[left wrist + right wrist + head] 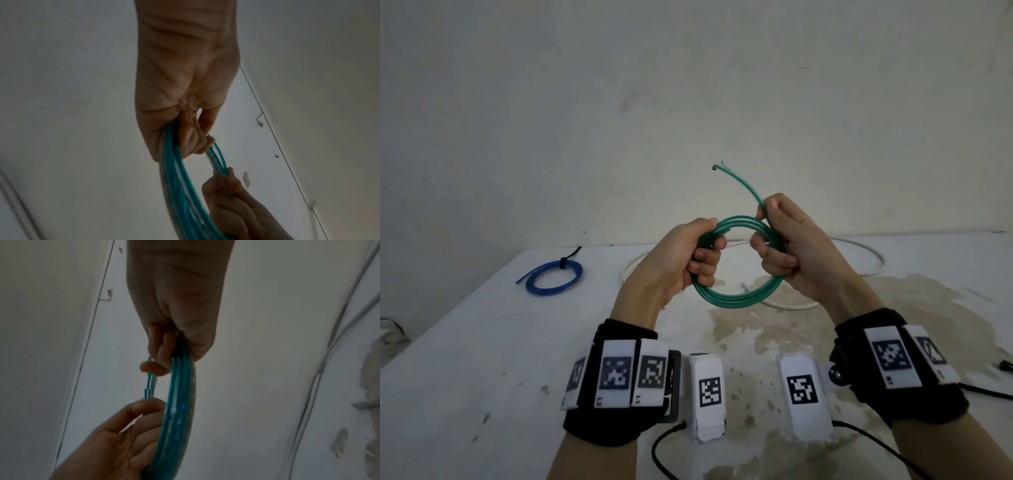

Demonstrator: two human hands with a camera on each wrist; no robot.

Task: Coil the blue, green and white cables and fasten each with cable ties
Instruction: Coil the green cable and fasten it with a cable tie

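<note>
A green cable (736,298) wound into a round coil hangs in the air above the table between both hands. My left hand (688,255) grips the coil's left side, fingers curled through the ring. My right hand (786,246) grips the right side, and its thumb and forefinger pinch the free tail, which rises to a bare end (717,167). The wrist views show the same coil (179,178) (179,402) edge-on in both hands. A blue cable (553,278) lies coiled and tied with a black tie at the far left. A white cable (873,255) lies loose behind the hands.
The white table (482,359) has a brown stained patch (784,325) under and right of the hands. Its left edge drops off near a dark object on the floor. A bare wall stands right behind the table. Black wires trail from my wrist bands.
</note>
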